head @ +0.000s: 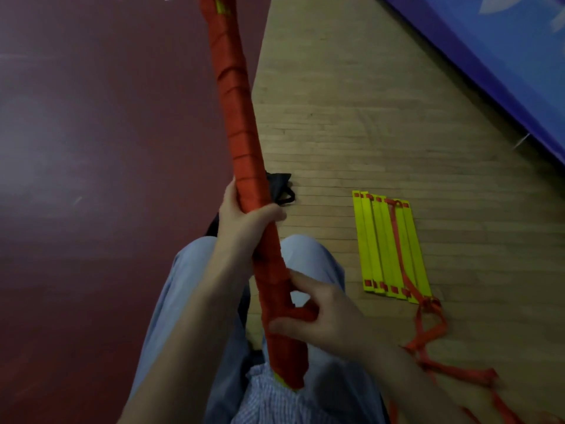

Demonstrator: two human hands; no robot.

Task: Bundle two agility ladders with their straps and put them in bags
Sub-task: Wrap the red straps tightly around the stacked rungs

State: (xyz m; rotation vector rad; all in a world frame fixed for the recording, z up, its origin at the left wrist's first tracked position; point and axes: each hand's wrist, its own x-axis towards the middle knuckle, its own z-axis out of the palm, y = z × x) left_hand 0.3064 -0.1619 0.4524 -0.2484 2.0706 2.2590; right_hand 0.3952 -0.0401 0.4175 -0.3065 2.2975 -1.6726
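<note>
A long ladder bundle (pixel 241 123), wound all over in orange strap, stands tilted between my knees, its top leaving the frame. My left hand (pixel 244 218) grips the bundle at its middle. Lower down, my right hand (pixel 318 313) pinches the loose end of the orange strap (pixel 301 313) against the bundle. A second ladder (pixel 391 246), a flat stack of yellow rungs, lies on the wooden floor to the right, with its orange straps (pixel 428 332) trailing loose toward me. A black bag (pixel 279 188) lies on the floor behind the bundle, partly hidden.
I sit on the floor with my legs in light trousers (pixel 189 286) on either side of the bundle. A dark red mat (pixel 91 148) covers the left half of the floor. A blue mat (pixel 504 56) slants across the top right corner.
</note>
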